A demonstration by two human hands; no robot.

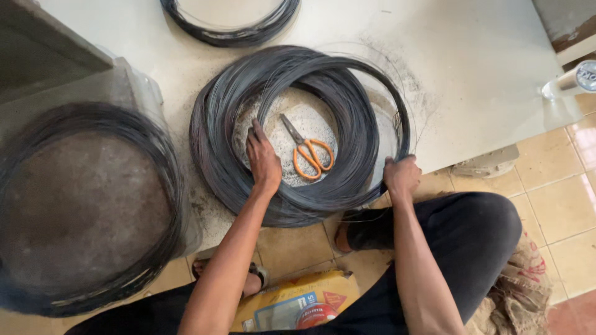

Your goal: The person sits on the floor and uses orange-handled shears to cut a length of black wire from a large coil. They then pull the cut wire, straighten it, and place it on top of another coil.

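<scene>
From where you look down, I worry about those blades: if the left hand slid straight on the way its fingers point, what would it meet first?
Likely bare gritty floor inside the wire coil, then the coil's far inner edge. The left hand points up-frame; the orange-handled scissors lie to its right, seemingly off that line.

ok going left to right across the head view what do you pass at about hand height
wire coil on the round stand → left hand on the big wire coil → orange-handled scissors → right hand gripping that coil's right edge → tiled floor
</scene>
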